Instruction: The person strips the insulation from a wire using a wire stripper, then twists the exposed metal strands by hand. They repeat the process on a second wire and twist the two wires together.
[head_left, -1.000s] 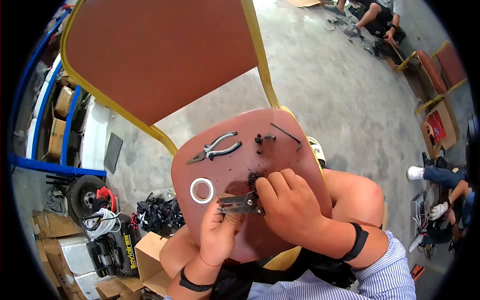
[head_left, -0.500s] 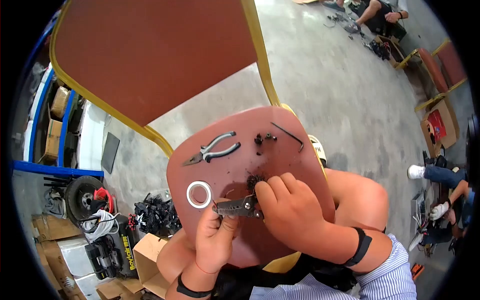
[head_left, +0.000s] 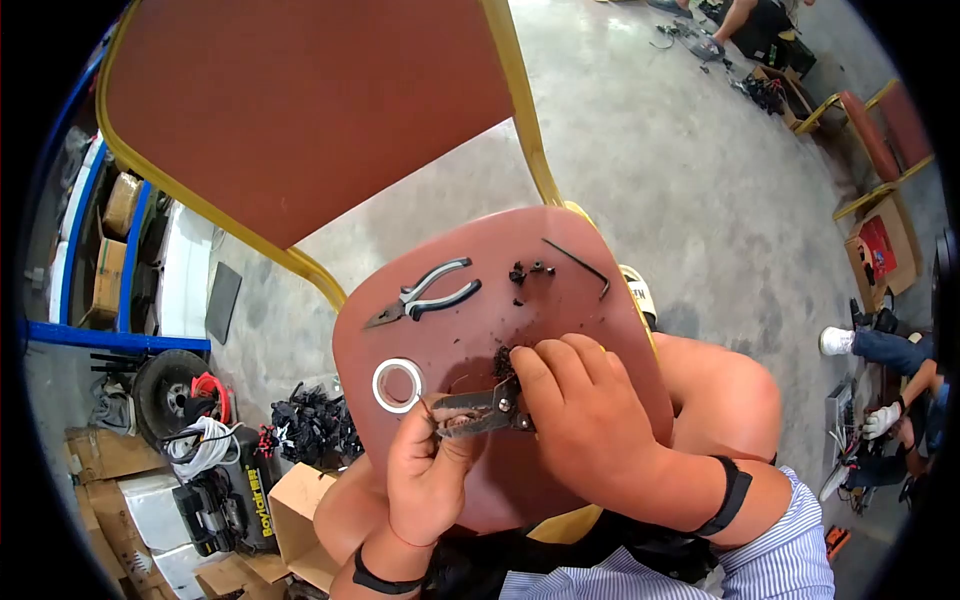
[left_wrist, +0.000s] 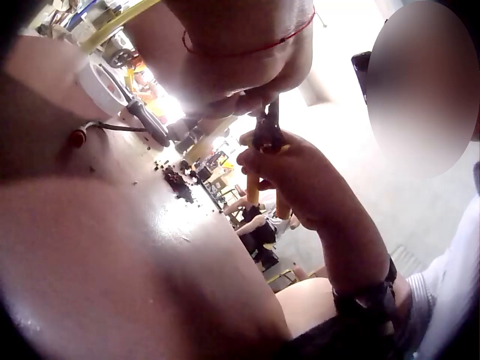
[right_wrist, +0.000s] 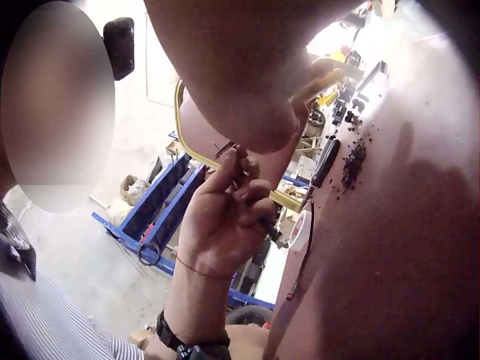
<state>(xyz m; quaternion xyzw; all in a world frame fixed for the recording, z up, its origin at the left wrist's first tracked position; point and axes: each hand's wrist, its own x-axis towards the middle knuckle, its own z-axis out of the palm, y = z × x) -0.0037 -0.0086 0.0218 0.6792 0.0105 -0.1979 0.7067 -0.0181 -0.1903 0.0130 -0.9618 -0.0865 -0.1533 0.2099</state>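
In the head view, my right hand grips a dark-jawed hand tool; its yellow handles show in the left wrist view. The tool's jaws stand apart, pointing at my left hand. My left thumb and fingers pinch something small at the jaw tips, mostly hidden. A thin dark cable with a red end hangs over the seat in the left wrist view. Black crumbs lie in a pile beside my right fingers on the red chair seat.
Grey-handled pliers, a white tape roll, a hex key and small black parts lie on the seat. The chair's back rises beyond. Left are an open carton and black bundles; other people sit right.
The tool's jaws closed half a second ago and are now apart again. Both hands have stayed close to the same spot over the seat.
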